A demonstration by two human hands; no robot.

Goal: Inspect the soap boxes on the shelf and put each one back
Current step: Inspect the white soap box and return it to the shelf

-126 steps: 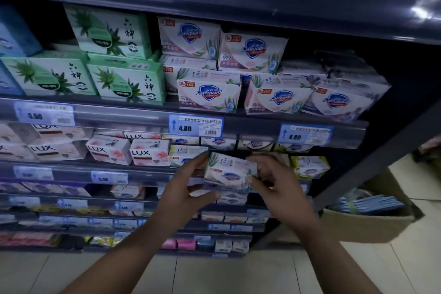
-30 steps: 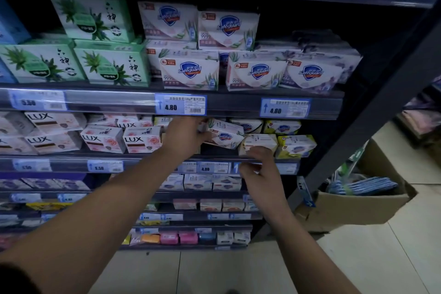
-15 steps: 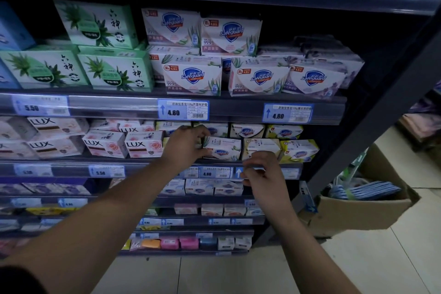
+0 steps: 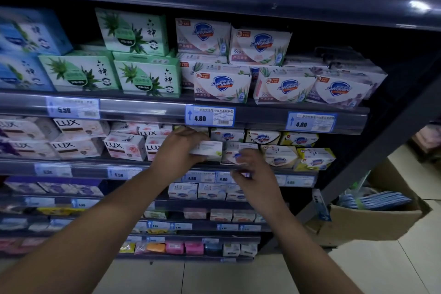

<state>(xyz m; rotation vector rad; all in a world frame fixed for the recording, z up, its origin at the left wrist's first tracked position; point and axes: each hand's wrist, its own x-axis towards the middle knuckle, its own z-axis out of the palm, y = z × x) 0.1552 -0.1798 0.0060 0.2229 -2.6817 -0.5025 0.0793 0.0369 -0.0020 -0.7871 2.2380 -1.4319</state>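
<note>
My left hand (image 4: 177, 151) grips a small white soap box with a green corner (image 4: 210, 150) at the front of the second shelf (image 4: 90, 169), just right of the pink LUX boxes (image 4: 125, 145). My right hand (image 4: 253, 174) hovers in front of that shelf's edge, fingers apart and blurred, just below a white Safeguard box (image 4: 235, 153) standing next to the held box. More Safeguard boxes (image 4: 279, 157) line the shelf to the right.
Above, the top shelf holds green boxes (image 4: 148, 76) and larger Safeguard packs (image 4: 222, 86). Lower shelves carry several smaller soap boxes (image 4: 182, 191). A cardboard carton (image 4: 365, 224) with blue items stands on the tiled floor at right, beside the rack's dark upright (image 4: 372, 157).
The box my left hand set on the second shelf now stands there. My left hand has closed on the neighbouring box to its left and drawn it forward. My right hand rose slightly.
</note>
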